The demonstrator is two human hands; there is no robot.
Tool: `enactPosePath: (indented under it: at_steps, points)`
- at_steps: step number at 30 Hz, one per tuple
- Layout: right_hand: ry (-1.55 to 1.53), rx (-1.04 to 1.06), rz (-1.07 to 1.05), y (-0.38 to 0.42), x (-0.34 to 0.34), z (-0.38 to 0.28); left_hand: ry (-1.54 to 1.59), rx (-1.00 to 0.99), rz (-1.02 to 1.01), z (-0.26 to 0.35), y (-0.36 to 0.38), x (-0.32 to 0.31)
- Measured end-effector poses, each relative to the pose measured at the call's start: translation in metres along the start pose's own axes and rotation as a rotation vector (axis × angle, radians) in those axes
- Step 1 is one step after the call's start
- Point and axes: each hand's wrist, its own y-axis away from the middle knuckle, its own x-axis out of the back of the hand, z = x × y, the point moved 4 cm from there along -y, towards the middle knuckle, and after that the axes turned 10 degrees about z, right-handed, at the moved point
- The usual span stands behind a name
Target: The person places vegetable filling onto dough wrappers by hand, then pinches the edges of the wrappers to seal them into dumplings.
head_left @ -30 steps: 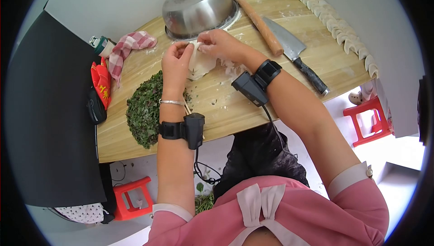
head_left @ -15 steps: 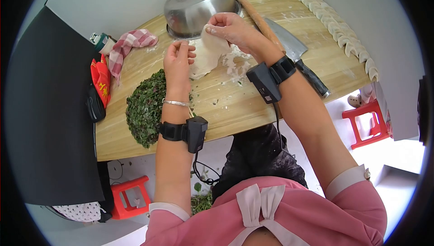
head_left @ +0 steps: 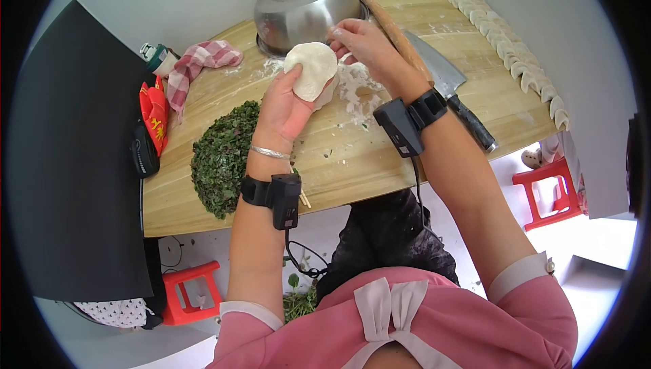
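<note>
A round white dough wrapper [head_left: 310,71] rests on the upturned palm of my left hand [head_left: 285,111], with the thumb over its edge. More dough wrapper [head_left: 328,95] shows on the table, partly hidden behind that hand. Just right of the held wrapper is my right hand [head_left: 369,47], apart from it, with loosely bent fingers and nothing visible in them. Below my left hand sits a mound of chopped greens [head_left: 224,162]. Chopsticks [head_left: 305,198] poke out from behind my left forearm.
An upturned metal basin [head_left: 305,10] stands at the back. A rolling pin [head_left: 393,33] and a cleaver [head_left: 437,64] lie right of my right hand. Rows of folded dumplings [head_left: 502,40] line the right edge. A checked cloth [head_left: 200,64] and a bottle [head_left: 159,60] are left.
The wrapper, earlier hanging from my right fingers, now lies on my left palm. My left hand has turned palm up and moved right; my right hand has let go and shifted slightly right.
</note>
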Motion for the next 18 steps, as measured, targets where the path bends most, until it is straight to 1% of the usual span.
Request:
enactPosePath:
  at_steps: [1,3,6,10,12,13,14,16,17,18]
  points:
    - [-0.001,0.001,0.001,0.001,0.0,0.001,-0.001,0.0,-0.001,0.0,0.0,0.0]
    - [0.046,0.052,-0.16,0.007,-0.009,0.0,0.02,-0.016,0.07,0.0,0.0,0.001]
    - [0.105,0.103,-0.147,0.008,-0.011,-0.004,0.1,-0.002,0.076,0.002,0.003,-0.004]
    - [0.096,0.118,-0.15,0.007,-0.016,-0.002,0.117,-0.034,0.063,0.009,0.0,-0.001]
    - [0.12,0.193,-0.054,0.008,-0.018,-0.001,0.138,-0.236,0.199,0.029,0.0,0.005]
    - [0.163,0.202,-0.057,0.009,-0.021,-0.001,0.122,-0.321,0.292,0.043,0.007,0.002]
    - [0.167,0.191,-0.082,0.011,-0.027,0.001,0.133,-0.328,0.315,0.055,0.015,-0.001]
    - [0.292,0.373,-0.212,0.018,-0.042,0.006,0.064,-0.554,0.372,0.086,0.038,-0.005]
    - [0.304,0.471,-0.268,0.023,-0.055,0.01,0.065,-0.568,0.316,0.101,0.047,0.001]
    - [0.301,0.469,-0.292,0.03,-0.064,0.01,0.063,-0.586,0.258,0.114,0.056,0.004]
